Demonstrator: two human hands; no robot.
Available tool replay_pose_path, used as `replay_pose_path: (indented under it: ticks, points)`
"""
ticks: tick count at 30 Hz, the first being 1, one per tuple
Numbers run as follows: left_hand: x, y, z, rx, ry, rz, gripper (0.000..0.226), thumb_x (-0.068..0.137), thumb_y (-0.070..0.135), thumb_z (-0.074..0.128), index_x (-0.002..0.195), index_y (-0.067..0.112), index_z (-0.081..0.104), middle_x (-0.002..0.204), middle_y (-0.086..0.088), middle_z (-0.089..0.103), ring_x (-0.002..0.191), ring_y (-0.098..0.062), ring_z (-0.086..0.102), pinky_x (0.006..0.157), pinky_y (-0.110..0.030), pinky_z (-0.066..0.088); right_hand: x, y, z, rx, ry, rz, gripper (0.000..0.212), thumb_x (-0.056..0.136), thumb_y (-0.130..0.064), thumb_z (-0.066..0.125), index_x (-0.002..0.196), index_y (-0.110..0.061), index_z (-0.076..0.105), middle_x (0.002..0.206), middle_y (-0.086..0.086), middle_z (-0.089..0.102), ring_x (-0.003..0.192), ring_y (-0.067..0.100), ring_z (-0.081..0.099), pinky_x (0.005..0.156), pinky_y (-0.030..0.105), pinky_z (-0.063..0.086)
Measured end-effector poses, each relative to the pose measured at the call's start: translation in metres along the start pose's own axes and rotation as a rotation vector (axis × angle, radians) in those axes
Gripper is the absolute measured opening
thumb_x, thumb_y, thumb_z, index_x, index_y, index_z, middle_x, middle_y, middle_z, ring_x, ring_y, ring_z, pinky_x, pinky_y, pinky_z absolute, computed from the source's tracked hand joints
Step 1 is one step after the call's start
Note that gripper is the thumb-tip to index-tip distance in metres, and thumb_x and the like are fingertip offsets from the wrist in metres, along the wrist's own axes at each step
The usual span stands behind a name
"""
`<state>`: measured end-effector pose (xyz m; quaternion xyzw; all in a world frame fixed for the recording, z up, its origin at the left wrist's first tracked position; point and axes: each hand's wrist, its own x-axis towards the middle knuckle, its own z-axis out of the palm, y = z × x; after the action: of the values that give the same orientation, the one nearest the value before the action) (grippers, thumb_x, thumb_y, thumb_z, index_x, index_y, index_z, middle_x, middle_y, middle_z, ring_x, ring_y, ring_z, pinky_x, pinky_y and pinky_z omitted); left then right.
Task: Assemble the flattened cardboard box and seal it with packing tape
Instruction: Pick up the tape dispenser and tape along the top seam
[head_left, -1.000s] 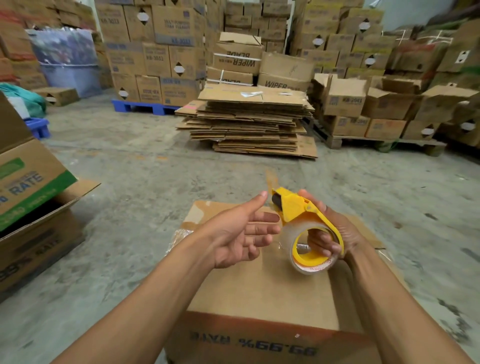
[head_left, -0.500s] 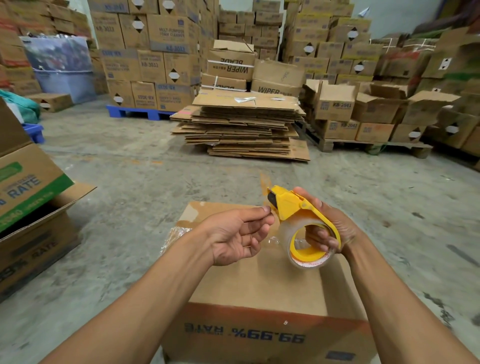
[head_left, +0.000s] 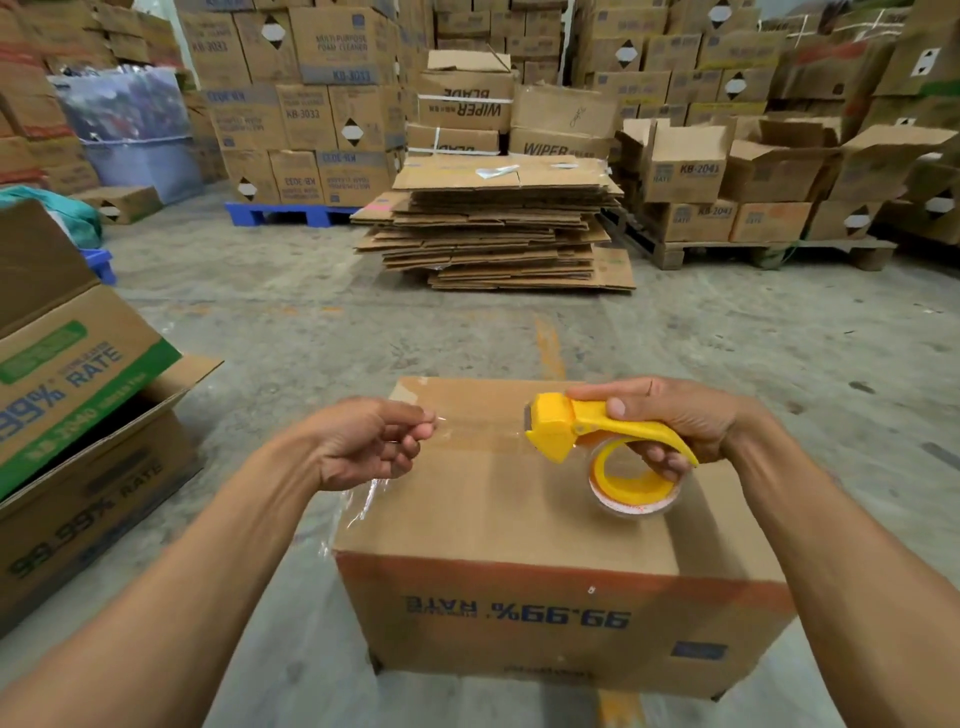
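In the head view, we stand over an assembled cardboard box (head_left: 498, 519) set on the concrete warehouse floor (head_left: 311, 332), its printed side facing us upside down and its top flaps folded shut. Our left hand (head_left: 371, 444) is curled, thumb and forefinger pinching the free end of a strip of clear packing tape (head_left: 480, 434). Our right hand (head_left: 670, 426) is wrapped around the handle of a yellow tape dispenser (head_left: 587, 431), thumb pressed on top, fingers hooked through the roll. The strip runs taut between the two hands, held just above the far half of the box top; whether it touches the cardboard yet we cannot tell.

We judge the folding is done and the sealing is the step in hand: tape has been drawn out but not visibly pressed down. A loose, crinkled piece of clear film (head_left: 363, 501) hangs off the left edge of the box below our left wrist, and we cannot tell what it belongs to.

The next move, as we read it, calls for lowering the stretched strip along the seam between the flaps, anchoring the pinched end over the left edge, and pulling the dispenser across to the right while keeping tension so the tape lies flat without wrinkles.

Behind the box, a stack of flattened cartons (head_left: 498, 228) waits, and an open carton (head_left: 78, 415) sits to our left.
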<state>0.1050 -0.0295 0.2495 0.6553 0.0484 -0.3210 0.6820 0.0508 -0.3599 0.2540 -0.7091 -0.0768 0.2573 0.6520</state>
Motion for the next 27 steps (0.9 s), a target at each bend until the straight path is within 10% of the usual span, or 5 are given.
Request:
replay_pose_path:
  ticks: [9,27]
  points:
    - [0.045,0.002,-0.045,0.343,0.350,0.190,0.019,0.096,0.009,0.055,0.077,0.009,0.060,0.061,-0.001,0.051,0.046,-0.008,0.040,0.042,-0.017,0.038,0.082,-0.047,0.030,-0.539,0.053,0.010,0.039,0.078,-0.039,0.075,0.117,-0.039,0.072,0.116,-0.002,0.068,0.075,0.014,0.064,0.048,0.029,0.055]
    - [0.088,-0.032,-0.088,0.469,0.401,0.105,0.021,0.097,0.011,0.054,0.077,0.011,0.059,0.069,-0.002,0.055,0.061,-0.011,0.047,0.050,-0.022,0.044,0.158,-0.032,0.036,-0.651,-0.018,0.088,0.035,0.081,-0.036,0.078,0.115,-0.034,0.074,0.110,-0.007,0.073,0.069,0.008,0.068,0.046,0.022,0.053]
